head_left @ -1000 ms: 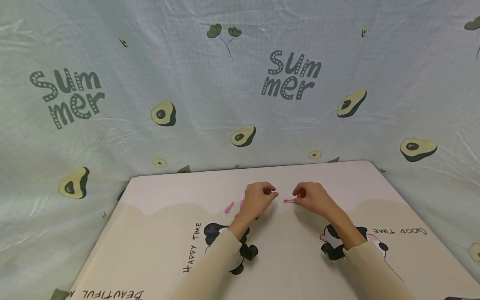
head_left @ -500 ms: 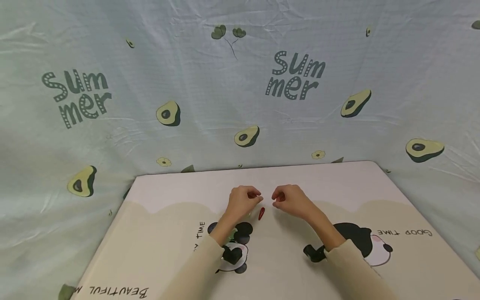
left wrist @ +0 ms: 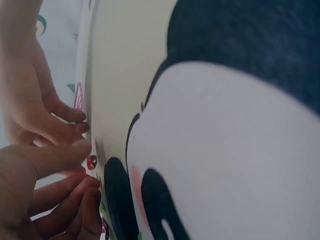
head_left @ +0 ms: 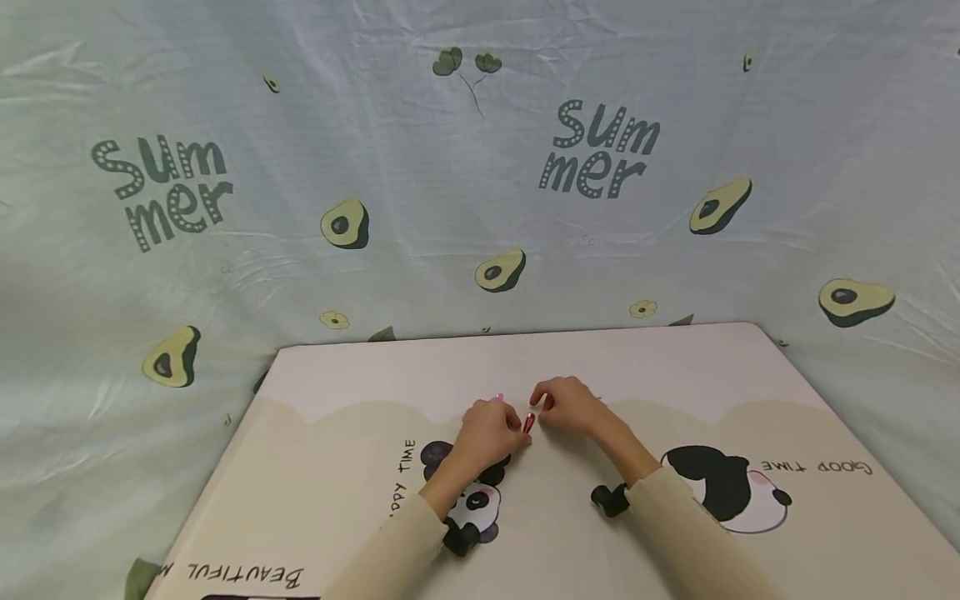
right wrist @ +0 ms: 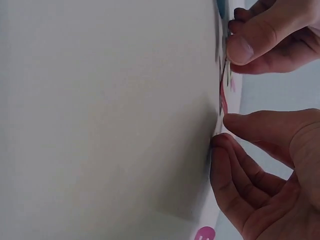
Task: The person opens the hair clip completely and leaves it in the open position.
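A small red snap hair clip [head_left: 529, 422] is between the two hands over the table. My left hand [head_left: 489, 432] pinches one end of it between thumb and fingertips; in the right wrist view the red hair clip [right wrist: 223, 97] stands out beyond that thumb. My right hand [head_left: 567, 406] is close to the clip's other end, thumb and fingers loosely bent and apart; whether its thumb touches the clip I cannot tell. Behind the left hand shows a pink hair clip [head_left: 499, 396]. Another pink hair clip [right wrist: 204, 233] lies beyond the right hand, mostly hidden in the head view.
Under the hands is a table [head_left: 360, 467] whose cover is printed with pandas and lettering. A pale curtain [head_left: 420, 183] with avocado prints hangs behind the table's far edge. A dark-edged object [head_left: 258, 597] just enters at the bottom left.
The pink hair clip held by the right hand a second ago has left it. The red clip, lying between the hands half a second ago, is now pinched by the left hand.
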The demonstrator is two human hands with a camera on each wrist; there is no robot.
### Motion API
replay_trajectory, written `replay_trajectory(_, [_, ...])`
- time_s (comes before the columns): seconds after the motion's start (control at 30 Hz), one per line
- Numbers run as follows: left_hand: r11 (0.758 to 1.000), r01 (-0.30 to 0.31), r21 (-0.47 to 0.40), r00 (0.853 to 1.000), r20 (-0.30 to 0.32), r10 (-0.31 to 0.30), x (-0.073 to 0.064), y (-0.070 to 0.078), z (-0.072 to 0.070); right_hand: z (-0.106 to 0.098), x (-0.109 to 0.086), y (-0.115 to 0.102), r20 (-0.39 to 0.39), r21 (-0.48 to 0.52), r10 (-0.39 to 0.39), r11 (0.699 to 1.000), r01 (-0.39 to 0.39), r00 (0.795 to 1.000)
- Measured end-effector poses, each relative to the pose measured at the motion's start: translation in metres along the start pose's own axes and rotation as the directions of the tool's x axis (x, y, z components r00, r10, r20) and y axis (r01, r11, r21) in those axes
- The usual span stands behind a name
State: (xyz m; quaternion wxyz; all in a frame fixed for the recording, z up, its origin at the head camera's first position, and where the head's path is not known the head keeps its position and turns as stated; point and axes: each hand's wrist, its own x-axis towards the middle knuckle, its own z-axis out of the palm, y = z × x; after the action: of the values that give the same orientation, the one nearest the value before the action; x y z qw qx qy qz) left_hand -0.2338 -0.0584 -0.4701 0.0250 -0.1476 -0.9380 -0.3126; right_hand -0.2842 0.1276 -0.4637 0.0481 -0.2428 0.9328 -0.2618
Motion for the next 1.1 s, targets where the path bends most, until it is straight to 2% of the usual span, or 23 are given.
replay_trajectory(0.17, [0.996,-0.030,0.088,0.999,-0.034,0.033,0.0009,0.0025,0.0050,0.0050,0.0049,0.0002,0.004,-0.004,-0.018,1.000,0.018,1.000])
replay_trajectory(0.37, [0.994,-0.044,0.098,0.997,-0.065,0.050,0.0004,0.0013,0.0081,0.0068,0.0045,-0.0012,0.024,0.016,-0.011,1.000,0.011,1.000])
replay_trajectory(0.6, [0.997,-0.032,0.067,0.996,-0.076,0.037,0.0031,-0.0010,0.0088,0.0047,0.0039,0.0019,0.030,0.026,0.002,1.000,-0.003,1.000])
replay_trajectory(0.8, [1.000,0.001,-0.003,0.997,-0.072,-0.002,0.0031,-0.0015,0.0073,0.0042,0.0033,0.0023,0.055,0.063,0.016,0.998,-0.019,0.998])
replay_trajectory(0.97, [0.999,0.033,-0.019,0.995,-0.092,-0.035,0.0021,0.0002,0.0035,0.0048,0.0033,0.0036,0.061,0.079,0.016,0.997,-0.020,0.998])
replay_trajectory(1.1, [0.996,0.056,-0.065,0.993,-0.103,-0.062,0.0013,0.0021,-0.0002,0.0026,0.0015,0.0048,0.054,0.107,0.007,0.994,-0.013,0.999])
